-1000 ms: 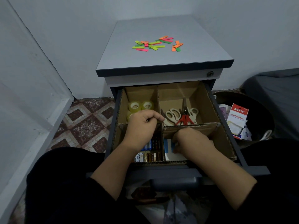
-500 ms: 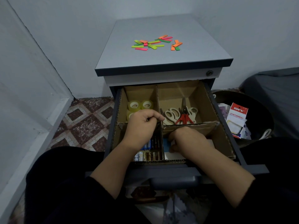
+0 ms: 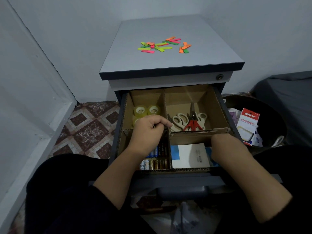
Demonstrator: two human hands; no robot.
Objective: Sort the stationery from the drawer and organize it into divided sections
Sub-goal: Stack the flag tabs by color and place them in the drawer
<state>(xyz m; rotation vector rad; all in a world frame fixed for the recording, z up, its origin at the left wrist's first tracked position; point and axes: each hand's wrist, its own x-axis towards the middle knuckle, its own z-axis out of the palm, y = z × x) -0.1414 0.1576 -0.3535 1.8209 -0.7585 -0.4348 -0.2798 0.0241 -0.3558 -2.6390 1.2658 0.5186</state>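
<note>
The open drawer [image 3: 226, 114] holds a cardboard divider [image 3: 199, 132] making four sections. Clear tape rolls [image 3: 146, 110] lie in the far left section, several scissors [image 3: 189, 120] in the far right, batteries [image 3: 156, 163] in the near left, and a white and blue packet [image 3: 189, 155] in the near right. My left hand [image 3: 148, 132] grips the top of the middle divider wall. My right hand [image 3: 228, 147] reaches down into the near right section beside the packet; its fingers are hidden. Neon sticky tabs [image 3: 163, 45] lie scattered on the cabinet top [image 3: 168, 63].
A dark bin [image 3: 270, 115] to the right of the drawer holds a red and white stationery pack [image 3: 248, 122]. A wall stands close on the left, with patterned floor tiles [image 3: 91, 127] below. A dark covered object [image 3: 290, 92] sits at far right.
My right hand has slid from the middle of the near right section to its right side, uncovering the white and blue packet. My left hand has stayed on the divider.
</note>
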